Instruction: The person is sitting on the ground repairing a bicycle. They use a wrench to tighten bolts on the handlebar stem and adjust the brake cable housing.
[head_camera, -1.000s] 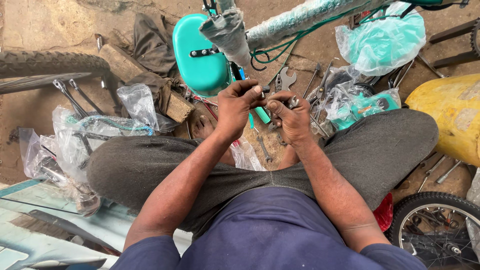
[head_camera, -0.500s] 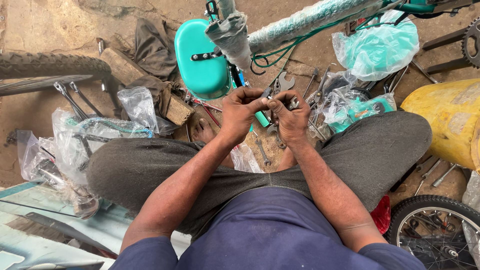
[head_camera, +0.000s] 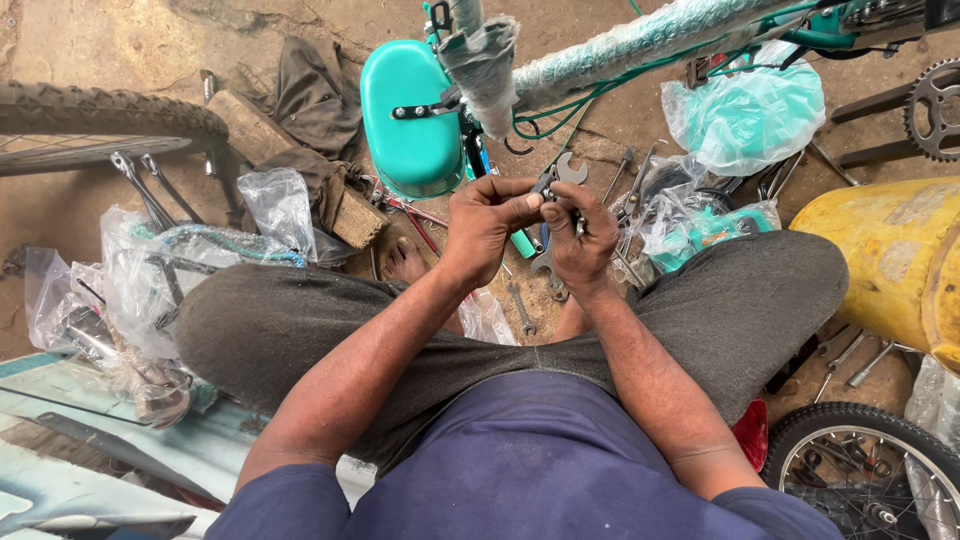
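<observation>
L hand (head_camera: 487, 222) + R hand (head_camera: 578, 238) pinch small metal part (head_camera: 553, 190), axis unclear.

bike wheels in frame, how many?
2. One tyred wheel at the upper left edge, one spoked wheel at the lower right corner. Both are cut off by the frame; others may be hidden.

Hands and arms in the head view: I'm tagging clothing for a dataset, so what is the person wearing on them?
Nothing covers the left hand or the right hand: no gloves, rings or watch show. Both forearms are bare to above the elbow. Short sleeves of a dark blue shirt begin at the upper arms, plain with no markings visible.
</observation>
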